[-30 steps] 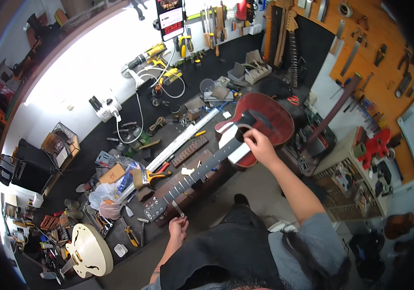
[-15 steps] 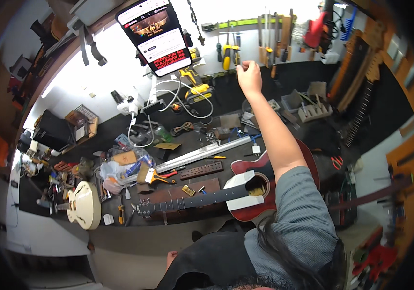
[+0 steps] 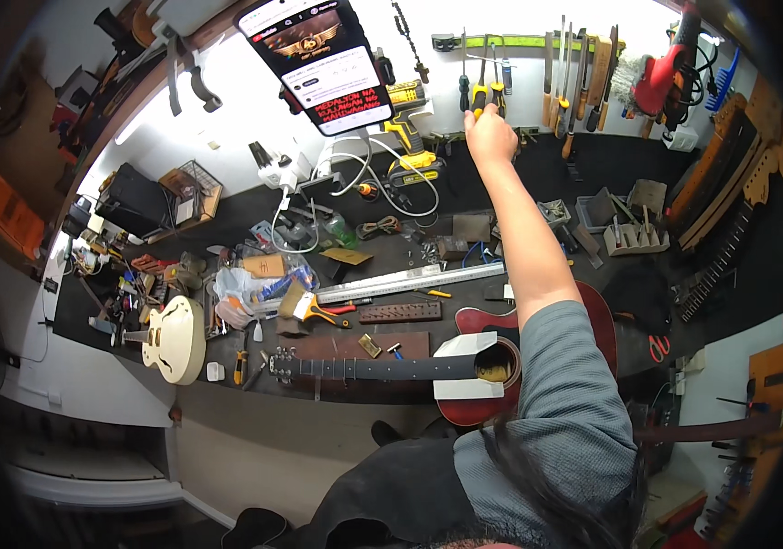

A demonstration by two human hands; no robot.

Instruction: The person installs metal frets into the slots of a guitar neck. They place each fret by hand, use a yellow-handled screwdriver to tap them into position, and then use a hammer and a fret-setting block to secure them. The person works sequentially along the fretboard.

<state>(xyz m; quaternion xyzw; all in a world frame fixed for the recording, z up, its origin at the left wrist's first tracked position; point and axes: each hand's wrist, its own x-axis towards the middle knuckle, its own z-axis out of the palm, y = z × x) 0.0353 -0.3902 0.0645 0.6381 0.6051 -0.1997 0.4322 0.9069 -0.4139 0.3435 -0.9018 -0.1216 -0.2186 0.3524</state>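
Observation:
My right hand [image 3: 492,139] is raised to the tool rack on the back wall, its fingers closed round a yellow-and-black-handled tool [image 3: 479,99]. Beside it hang a black-handled tool [image 3: 464,89] and a yellow drill [image 3: 417,165]. A phone [image 3: 314,64] is mounted to the left. Below my arm, a red acoustic guitar [image 3: 597,334] lies on the bench, white sheets [image 3: 465,344] beside its soundhole and its dark fretboard [image 3: 382,368] reaching left. My left hand is out of view.
A cream hollow-body guitar [image 3: 182,343] lies at bench left. An orange-handled brush [image 3: 327,316], long metal ruler [image 3: 382,285] and plastic bags [image 3: 236,285] clutter the bench. Guitar necks [image 3: 721,261] lean at right. Red scissors [image 3: 658,348] are near the right edge.
My right hand rose from the guitar's soundhole to the wall rack and closed on a handled tool there. My left hand left the view. The camera's view tilted up toward the wall.

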